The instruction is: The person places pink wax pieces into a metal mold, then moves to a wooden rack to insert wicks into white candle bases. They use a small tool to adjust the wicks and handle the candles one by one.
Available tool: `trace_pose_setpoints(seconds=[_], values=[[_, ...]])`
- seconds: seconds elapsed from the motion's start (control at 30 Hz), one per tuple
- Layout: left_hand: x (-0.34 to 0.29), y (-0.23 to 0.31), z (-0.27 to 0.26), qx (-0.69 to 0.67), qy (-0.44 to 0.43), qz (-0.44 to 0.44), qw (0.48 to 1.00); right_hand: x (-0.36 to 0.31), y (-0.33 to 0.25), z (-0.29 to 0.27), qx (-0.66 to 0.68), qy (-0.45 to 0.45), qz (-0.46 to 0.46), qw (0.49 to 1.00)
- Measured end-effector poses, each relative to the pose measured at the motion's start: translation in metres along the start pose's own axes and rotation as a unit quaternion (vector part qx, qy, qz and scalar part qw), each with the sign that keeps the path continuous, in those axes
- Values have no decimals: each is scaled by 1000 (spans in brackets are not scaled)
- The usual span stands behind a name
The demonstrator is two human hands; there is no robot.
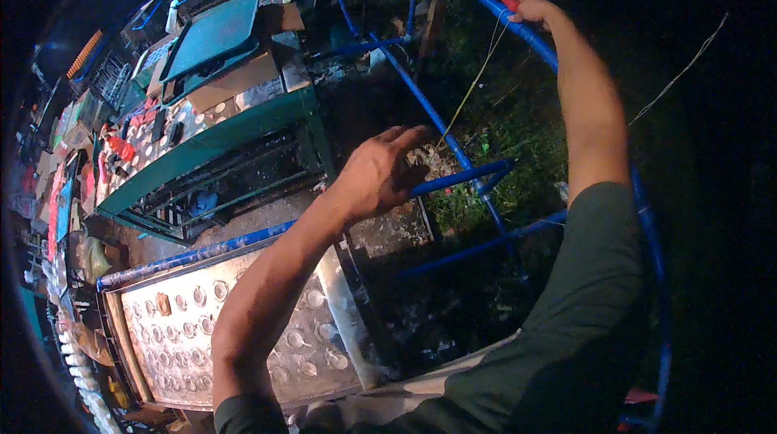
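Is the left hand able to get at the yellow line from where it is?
Probably yes: the left hand has its fingers beside the lower end of the yellow line, with nothing visible blocking them. Depth is hard to judge from one view.

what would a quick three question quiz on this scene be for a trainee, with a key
1. True or false: the person's right hand is lower in the picture than the left hand.

2. Which colour is the small object that the right hand holds?
A) green
B) red
C) white

3. Fill in the gap: a thin yellowish strand slants down from near the small object toward the ____ hand.

Key:
1. False, it is higher.
2. B
3. left
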State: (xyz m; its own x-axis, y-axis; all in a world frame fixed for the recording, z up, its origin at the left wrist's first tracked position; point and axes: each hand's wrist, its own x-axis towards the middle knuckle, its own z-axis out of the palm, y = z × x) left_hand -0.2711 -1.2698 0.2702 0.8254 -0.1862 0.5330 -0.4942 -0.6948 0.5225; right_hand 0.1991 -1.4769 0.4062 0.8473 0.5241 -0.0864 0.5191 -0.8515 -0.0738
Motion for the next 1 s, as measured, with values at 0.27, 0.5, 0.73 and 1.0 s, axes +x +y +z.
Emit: trace_pose_setpoints(seconds=[0.27, 0.5, 0.73, 1.0], values=[[-47, -9, -20, 37, -62, -113, 991, -34, -78, -2, -165, 86, 28, 982], [-88, -53, 3, 33, -67, -179, 981, -34, -90, 46, -161, 215, 87, 959], [-65, -8, 18, 99, -176, -235, 951, -15, -67, 68, -171, 320, 94, 927], [-89, -33, 48, 249, -127, -152, 948, -36, -69, 9, -127, 247, 124, 953]])
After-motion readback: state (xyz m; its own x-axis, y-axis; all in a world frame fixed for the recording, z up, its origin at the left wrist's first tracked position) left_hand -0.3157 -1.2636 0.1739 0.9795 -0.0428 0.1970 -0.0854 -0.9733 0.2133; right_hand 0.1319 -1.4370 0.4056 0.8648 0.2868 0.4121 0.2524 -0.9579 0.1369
